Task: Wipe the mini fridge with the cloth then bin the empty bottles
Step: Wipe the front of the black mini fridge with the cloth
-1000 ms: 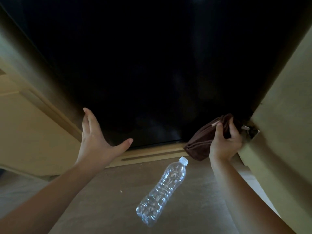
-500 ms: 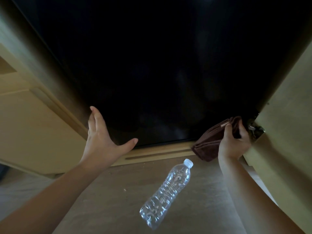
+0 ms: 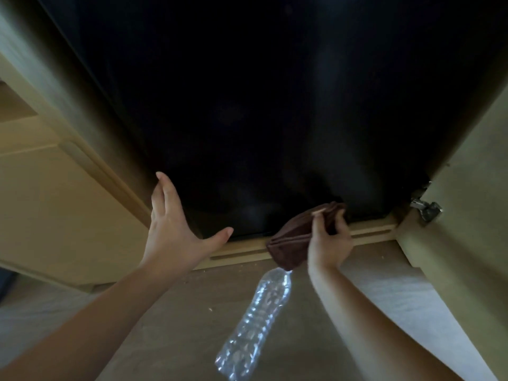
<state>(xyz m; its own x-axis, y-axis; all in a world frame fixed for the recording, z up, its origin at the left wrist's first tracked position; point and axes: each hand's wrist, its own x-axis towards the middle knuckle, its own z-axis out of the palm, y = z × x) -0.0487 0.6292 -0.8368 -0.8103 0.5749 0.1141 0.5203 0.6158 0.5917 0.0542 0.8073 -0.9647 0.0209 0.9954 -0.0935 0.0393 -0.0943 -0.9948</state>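
A person's right hand [image 3: 328,239] grips a folded brown cloth [image 3: 288,244], fingers curled round its upper fold, at the bottom edge of the black mini fridge [image 3: 261,119]. By the look of it this is the wiping step, with the binning yet to come.

The cloth sits right of centre along the fridge's lower front and hangs down across the pale wooden ledge [image 3: 373,229] beneath the appliance. Whether it presses the dark door itself or only the ledge cannot be made out in the gloom.

The left hand [image 3: 171,232] is spread wide and holds nothing, its fingers straight, at the fridge's lower left corner beside the cabinet frame [image 3: 110,171]. Contact with the door cannot be confirmed.

Nearer the camera, one clear plastic bottle [image 3: 258,320], apparently empty, lies on its side on the floor [image 3: 154,334]. Its neck points away towards the cloth, whose lowest corner hides the cap. The bottle lies just near of the right hand and well apart from the left.

To the right, an open cabinet door [image 3: 467,174] hangs on a metal hinge [image 3: 425,209].

The next move likely calls for a firm sweep of the cloth across the rest of the door — then a freed hand for the bottle. No bin is in view.
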